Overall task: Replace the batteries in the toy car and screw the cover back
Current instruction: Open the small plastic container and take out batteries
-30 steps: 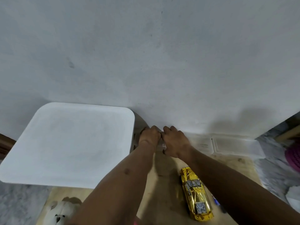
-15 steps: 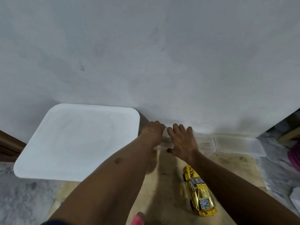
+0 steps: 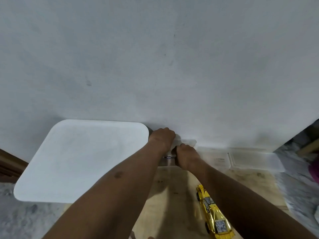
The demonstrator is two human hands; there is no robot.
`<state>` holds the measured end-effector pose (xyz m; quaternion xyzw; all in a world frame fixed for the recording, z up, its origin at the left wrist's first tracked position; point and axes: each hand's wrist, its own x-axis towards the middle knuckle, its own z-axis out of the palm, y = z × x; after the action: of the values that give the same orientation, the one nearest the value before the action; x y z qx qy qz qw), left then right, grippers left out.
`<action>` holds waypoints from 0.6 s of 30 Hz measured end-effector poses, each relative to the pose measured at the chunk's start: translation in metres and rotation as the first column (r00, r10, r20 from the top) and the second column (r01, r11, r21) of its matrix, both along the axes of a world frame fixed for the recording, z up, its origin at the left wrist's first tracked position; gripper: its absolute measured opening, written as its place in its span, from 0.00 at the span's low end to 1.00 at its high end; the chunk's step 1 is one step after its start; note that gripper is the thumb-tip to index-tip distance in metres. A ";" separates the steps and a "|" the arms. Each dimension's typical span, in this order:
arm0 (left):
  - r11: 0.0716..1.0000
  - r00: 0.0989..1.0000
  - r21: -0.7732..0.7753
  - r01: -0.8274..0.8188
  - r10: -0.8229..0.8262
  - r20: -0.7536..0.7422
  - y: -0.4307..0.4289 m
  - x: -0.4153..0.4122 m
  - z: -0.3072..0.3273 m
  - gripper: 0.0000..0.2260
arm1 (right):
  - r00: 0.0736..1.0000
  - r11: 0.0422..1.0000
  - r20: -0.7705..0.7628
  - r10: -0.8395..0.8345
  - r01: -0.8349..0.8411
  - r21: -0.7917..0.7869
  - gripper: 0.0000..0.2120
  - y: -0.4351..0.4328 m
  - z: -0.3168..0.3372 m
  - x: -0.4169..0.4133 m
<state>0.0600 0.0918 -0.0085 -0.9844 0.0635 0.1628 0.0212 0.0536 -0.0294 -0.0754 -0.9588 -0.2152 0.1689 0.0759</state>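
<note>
The yellow toy car (image 3: 213,214) is seen lower right of the frame, lying on the pale wooden floor (image 3: 174,200), partly overlapped by the right forearm. At frame centre, against the wall (image 3: 155,57), the left hand (image 3: 162,138) is curled over a clear plastic container (image 3: 188,141); what it holds cannot be told. The right hand (image 3: 185,155) is fisted; a small thin object (image 3: 167,157) shows beside it, its grip unclear. Further clear containers (image 3: 248,160) are lined rightward; contents cannot be made out. A white square tabletop (image 3: 77,161) fills the left. Bare floor is left between the forearms.
</note>
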 end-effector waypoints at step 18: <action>1.000 0.998 -0.016 0.019 -0.020 -0.059 0.001 -0.005 -0.010 0.24 | 0.987 0.987 0.033 0.156 -0.154 -0.049 0.08 -0.004 -0.008 -0.007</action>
<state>0.0551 0.0927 -0.0180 -0.9786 0.0750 0.1913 0.0134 0.0468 -0.0339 -0.0832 -0.9436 -0.2865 0.1617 0.0365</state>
